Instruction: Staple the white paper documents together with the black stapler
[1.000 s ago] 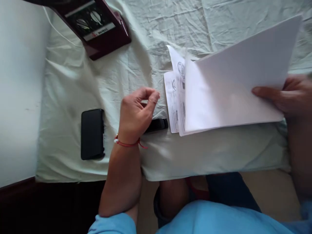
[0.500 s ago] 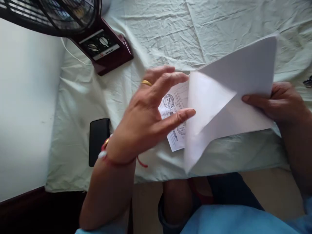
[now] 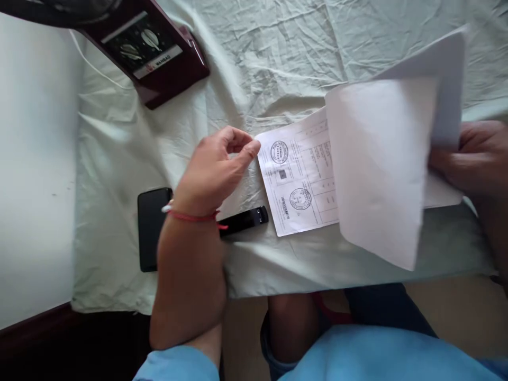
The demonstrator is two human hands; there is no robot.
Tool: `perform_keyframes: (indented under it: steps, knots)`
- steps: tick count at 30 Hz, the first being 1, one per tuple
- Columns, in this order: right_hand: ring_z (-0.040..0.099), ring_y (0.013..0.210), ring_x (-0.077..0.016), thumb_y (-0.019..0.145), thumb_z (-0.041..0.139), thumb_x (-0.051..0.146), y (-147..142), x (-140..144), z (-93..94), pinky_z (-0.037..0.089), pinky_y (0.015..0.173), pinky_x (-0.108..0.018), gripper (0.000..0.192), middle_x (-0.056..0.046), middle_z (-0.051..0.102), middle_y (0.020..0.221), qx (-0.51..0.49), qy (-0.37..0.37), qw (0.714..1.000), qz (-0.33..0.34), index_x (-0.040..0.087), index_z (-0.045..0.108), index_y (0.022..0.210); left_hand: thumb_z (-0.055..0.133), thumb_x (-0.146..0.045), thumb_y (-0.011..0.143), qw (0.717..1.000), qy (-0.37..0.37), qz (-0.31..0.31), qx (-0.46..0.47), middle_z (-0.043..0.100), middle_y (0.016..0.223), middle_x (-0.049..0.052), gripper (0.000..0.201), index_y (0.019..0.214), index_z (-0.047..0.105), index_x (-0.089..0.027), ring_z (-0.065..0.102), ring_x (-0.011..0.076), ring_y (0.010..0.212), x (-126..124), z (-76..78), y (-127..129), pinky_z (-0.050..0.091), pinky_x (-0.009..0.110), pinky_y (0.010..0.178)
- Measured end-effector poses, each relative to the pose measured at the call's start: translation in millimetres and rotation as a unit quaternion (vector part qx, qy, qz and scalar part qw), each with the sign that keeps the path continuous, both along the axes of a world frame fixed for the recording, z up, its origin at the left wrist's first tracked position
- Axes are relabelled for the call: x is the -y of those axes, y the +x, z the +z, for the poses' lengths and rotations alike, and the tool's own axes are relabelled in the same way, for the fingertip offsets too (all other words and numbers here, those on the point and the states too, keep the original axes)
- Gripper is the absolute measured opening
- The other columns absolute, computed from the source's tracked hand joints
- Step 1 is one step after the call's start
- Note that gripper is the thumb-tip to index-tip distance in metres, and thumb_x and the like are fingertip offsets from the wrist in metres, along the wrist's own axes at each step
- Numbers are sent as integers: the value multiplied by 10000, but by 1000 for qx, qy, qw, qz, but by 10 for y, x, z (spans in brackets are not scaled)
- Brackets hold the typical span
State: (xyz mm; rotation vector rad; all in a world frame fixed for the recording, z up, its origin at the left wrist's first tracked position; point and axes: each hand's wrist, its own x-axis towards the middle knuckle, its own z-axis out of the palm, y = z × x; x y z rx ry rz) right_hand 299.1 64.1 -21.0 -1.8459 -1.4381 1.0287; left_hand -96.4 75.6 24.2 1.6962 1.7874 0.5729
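A printed sheet [image 3: 317,196] with round stamps and a barcode lies on the cloth. My left hand [image 3: 218,169], a red string round its wrist, is closed in a pinch at the sheet's upper left corner. On the right, my right hand [image 3: 472,156] grips the stack of paper sheets [image 3: 446,90] by its right edge, thumb on top. One white page [image 3: 377,169] from the stack is folded over to the right, its edge blurred, covering part of the printed sheet.
Left of my forearm lies a black phone [image 3: 150,227]. A slim black object [image 3: 248,221], perhaps a stapler, lies partly behind my left wrist. A dark red fan base [image 3: 159,53] stands at the upper left. Wrinkled pale green cloth [image 3: 293,58] covers the table up to its front edge.
My left hand has left the turning page and moved left to the printed sheet's corner, its fingers closing. The page has swung right, uncovering more print. The slim black object has come into sight.
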Motion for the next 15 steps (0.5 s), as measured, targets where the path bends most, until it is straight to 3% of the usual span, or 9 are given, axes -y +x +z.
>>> perform_keyframes:
  steps: [3, 6, 8, 11, 15]
  knots:
    - [602, 604, -129, 507, 1016, 573, -35, -35, 66, 465, 465, -218, 547, -79, 729, 816, -55, -12, 998, -13, 156, 781, 773, 698, -565, 985, 997, 0, -78, -3, 809, 1178, 59, 353, 1159, 764, -265, 749, 289, 1097, 227, 378, -77, 610, 442, 985]
    - [603, 564, -142, 368, 1042, 627, -110, -50, 151, 497, 458, -238, 653, -49, 642, 663, -122, -35, 992, -5, 154, 661, 609, 811, -648, 854, 987, -69, -132, -53, 771, 1405, 36, 580, 1334, 726, -333, 718, 351, 1291, 491, 489, -255, 577, 485, 1109]
    - [599, 561, -132, 340, 1054, 609, -145, -47, 174, 500, 466, -228, 653, -41, 631, 645, -129, -38, 991, -15, 158, 666, 608, 845, -641, 813, 980, -112, -134, -92, 772, 1403, 63, 616, 1324, 733, -316, 724, 382, 1267, 659, 399, -352, 575, 513, 1085]
    - [608, 614, -128, 440, 1042, 578, -133, -46, 124, 477, 474, -212, 585, -69, 718, 778, -93, -20, 995, -26, 154, 780, 747, 744, -595, 924, 981, -137, -110, -77, 818, 1119, 64, 368, 1096, 776, -271, 762, 330, 1037, 865, 161, -338, 588, 485, 970]
    - [626, 679, -136, 633, 985, 443, -4, -83, 37, 481, 501, -226, 397, -90, 760, 912, -45, 8, 998, -50, 143, 798, 813, 753, -489, 971, 990, -45, -127, -27, 786, 1014, 58, 262, 1091, 769, -256, 740, 296, 953, 968, -35, 21, 560, 446, 877]
